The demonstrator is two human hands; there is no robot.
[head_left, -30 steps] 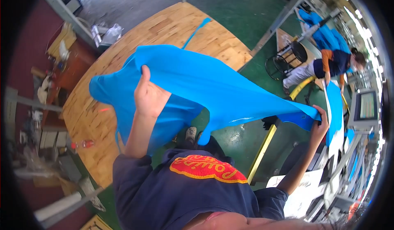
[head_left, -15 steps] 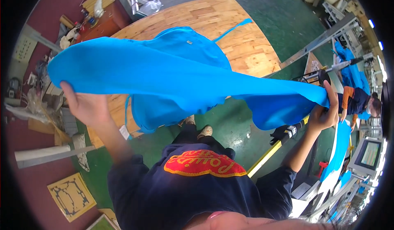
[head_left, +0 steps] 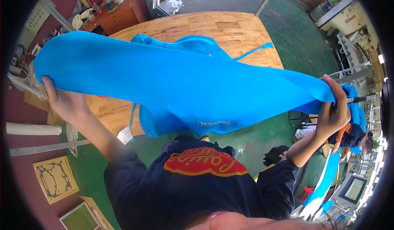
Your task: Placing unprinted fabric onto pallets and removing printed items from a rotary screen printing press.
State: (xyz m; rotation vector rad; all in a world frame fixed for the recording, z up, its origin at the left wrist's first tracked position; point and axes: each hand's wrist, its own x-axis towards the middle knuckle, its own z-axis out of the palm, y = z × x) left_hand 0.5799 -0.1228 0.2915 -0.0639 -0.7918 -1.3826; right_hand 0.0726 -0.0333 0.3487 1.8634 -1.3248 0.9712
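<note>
We see the wooden table (head_left: 242,29) as the largest thing, its middle hidden by cloth. The blue cloth (head_left: 176,78) is held up in front of it, over its near side and the floor to the right; the long axis runs left to right, dropping somewhat rightward, with a broad rounded end pointing left and a narrower, folded end pointing right. Behind it lies more blue fabric (head_left: 191,44) on the table, partly covered; we cannot tell whether the two join. A co-worker (head_left: 348,137) at far right is partly hidden by the right arm. Our left hand (head_left: 67,102) grips the left end, thumb in front, other fingers hidden behind. Our right hand (head_left: 334,111) is curled around the right end, pinching its edge. Smallest is a pale label (head_left: 215,123) near the lower edge.
</note>
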